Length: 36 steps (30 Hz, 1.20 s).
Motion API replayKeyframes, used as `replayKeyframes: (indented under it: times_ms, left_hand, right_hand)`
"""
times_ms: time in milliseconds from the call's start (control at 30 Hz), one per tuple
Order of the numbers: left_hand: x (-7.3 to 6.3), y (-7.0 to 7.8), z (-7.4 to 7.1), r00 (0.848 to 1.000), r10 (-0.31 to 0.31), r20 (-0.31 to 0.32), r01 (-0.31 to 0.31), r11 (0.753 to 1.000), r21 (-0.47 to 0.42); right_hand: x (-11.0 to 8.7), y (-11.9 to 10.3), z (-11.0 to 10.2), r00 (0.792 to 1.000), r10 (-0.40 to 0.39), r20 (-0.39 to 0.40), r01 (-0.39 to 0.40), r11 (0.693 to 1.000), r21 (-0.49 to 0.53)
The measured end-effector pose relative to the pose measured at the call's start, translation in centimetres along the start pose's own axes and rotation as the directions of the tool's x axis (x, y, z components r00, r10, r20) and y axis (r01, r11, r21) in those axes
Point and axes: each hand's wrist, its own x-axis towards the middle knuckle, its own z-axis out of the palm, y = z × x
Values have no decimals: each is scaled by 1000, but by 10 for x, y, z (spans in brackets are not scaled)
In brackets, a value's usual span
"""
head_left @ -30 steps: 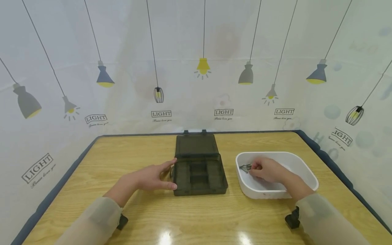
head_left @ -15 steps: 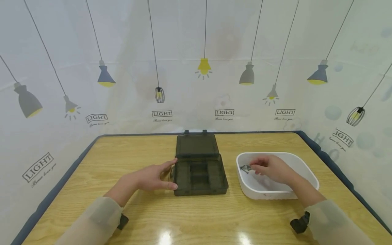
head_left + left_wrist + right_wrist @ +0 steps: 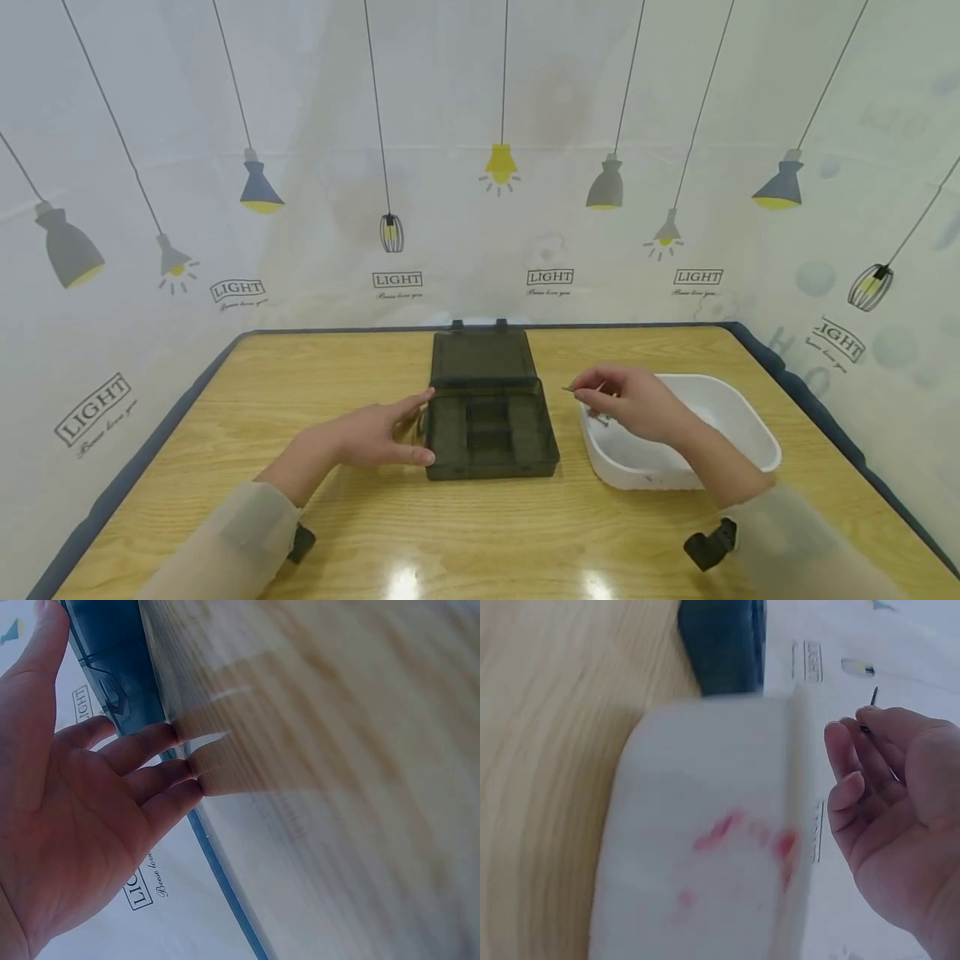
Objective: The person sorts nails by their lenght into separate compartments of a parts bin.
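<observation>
Right hand: thumb and index pinch one small screw, threaded end sticking out past the fingertips, over the left rim of the white tray. Remaining fingers curled loosely inward. Screw is clear of the worktop, pointing toward the dark box.

Left hand: fingers spread, mostly extended, not wrapped around anything. Thumb and index rest against the left side of the dark box, thumb by its near-left corner.

Box sits mid-worktop, lid folded back toward the far edge; dividers split the base. Tray stands right of it, nearer the worktop's right edge. More small metal pieces lie at the tray's left end, partly hidden by the right hand. Red marks on tray's outer wall.

Backdrop behind the far edge: printed lamps, "LIGHT" labels.
</observation>
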Motion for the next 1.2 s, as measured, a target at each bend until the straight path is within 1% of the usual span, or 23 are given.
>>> replayKeyframes:
  times_ms: [233,400,500,733,867,1000,1067,1200]
  left_hand:
    - [-1,1,0,1000,0,-7,0,1000,-1]
    - [-2,1,1,1000,-6,-10,6,1000,0]
    - [-3,1,1,1000,-7,-11,7,1000,1]
    - [-2,3,0,1000,-7,-7,7,1000,5]
    - [-3,3,0,1000,-14,-6,14,1000,9]
    - [-2,3,0,1000,-20,-1,20,1000,7]
    - [-2,4,-1,1000,-20,1,20,1000,4]
    - [-3,7,-2,1000,-20,-3,20,1000,10]
  right_hand:
    - [20,-34,25,995,-89,51,88,996,31]
    - [35,-51,48,990,-98,104,95,995,35]
    - [43,-58,62,988,-95,122,92,995,30]
    - [58,-66,90,986,-97,137,94,995,28]
    - [65,-68,102,988,-72,137,69,997,28]
    - [71,-69,112,989,-76,129,78,997,-14]
    - [74,-70,116,987,-93,130,100,994,-42]
    - [77,-73,122,985,-100,141,110,992,-61]
